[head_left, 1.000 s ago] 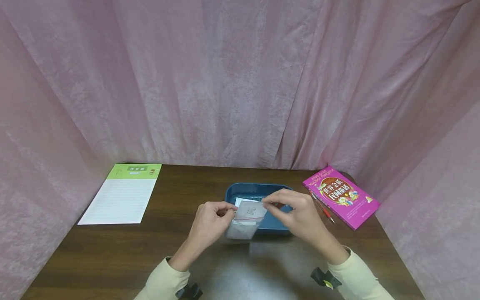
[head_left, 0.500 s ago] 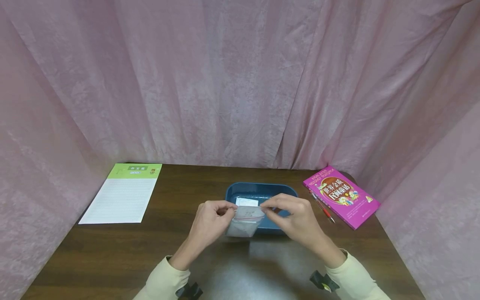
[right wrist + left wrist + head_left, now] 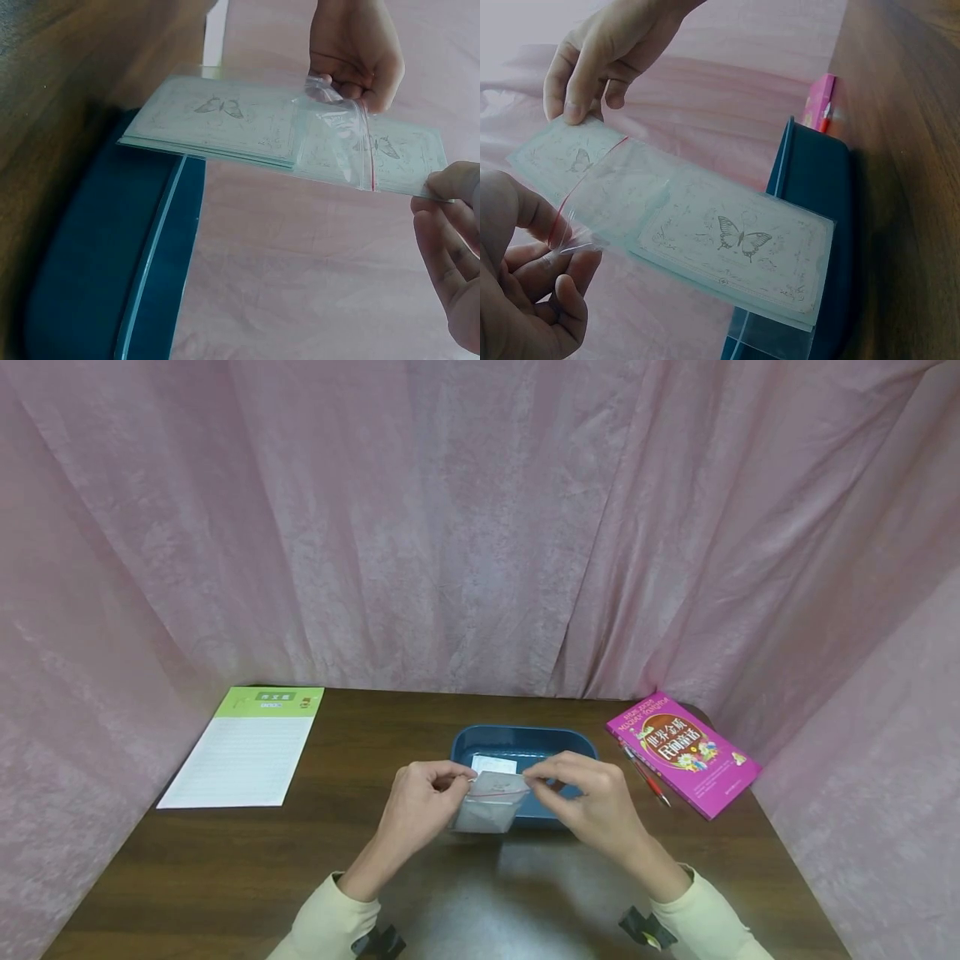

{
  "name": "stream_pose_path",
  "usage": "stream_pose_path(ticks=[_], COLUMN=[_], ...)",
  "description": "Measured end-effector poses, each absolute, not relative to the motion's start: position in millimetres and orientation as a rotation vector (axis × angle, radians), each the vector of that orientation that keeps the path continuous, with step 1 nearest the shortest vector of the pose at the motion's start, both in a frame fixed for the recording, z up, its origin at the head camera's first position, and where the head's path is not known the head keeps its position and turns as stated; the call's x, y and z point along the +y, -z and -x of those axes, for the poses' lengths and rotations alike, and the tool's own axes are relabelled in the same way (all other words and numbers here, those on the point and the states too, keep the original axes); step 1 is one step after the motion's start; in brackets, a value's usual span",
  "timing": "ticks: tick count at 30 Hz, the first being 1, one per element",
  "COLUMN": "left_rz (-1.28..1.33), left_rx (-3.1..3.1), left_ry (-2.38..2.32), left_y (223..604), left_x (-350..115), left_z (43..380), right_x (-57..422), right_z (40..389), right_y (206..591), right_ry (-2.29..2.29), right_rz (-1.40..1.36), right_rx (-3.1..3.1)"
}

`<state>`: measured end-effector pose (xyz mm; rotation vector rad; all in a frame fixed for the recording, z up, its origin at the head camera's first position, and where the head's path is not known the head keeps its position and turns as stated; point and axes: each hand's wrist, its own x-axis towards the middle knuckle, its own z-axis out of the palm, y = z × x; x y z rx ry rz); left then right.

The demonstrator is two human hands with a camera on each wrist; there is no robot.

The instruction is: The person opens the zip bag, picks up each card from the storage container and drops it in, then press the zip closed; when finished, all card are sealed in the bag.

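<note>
A clear zip bag [image 3: 634,176] with a red seal line holds a stack of pale cards [image 3: 735,240] printed with a butterfly. My left hand [image 3: 424,802] pinches the bag's edge beside its mouth. My right hand [image 3: 592,793] pinches the end of another pale butterfly card [image 3: 416,154], which lies partly inside the mouth and partly outside past the red line. Bag and cards are held over the near side of a blue tray [image 3: 517,735]. Inside the tray lies a white card [image 3: 493,764], partly hidden behind the bag.
A writing pad [image 3: 247,760] with a green top lies at the left of the wooden table [image 3: 225,877]. To the right are a pink book [image 3: 682,752] and a red pen [image 3: 651,781] beside it. Pink curtains [image 3: 450,527] stand behind and at both sides.
The card in my right hand has gone lower toward the bag, so less of it shows above the red line. My right hand has dropped slightly; the left hand has stayed put.
</note>
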<state>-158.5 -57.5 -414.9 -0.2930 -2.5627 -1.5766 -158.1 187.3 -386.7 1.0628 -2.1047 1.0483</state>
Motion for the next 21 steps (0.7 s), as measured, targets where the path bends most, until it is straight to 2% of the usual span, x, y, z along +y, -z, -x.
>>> stream_pose_path(ticks=[21], left_rz=[0.297], left_rx=[-2.548], left_ry=[1.575], left_y=[415.7], left_x=[-57.3], left_z=[160.0], right_x=[181.8], right_z=[165.0], right_y=[403.0], right_ry=[-1.1], right_rz=[-1.068], right_rx=[-2.159])
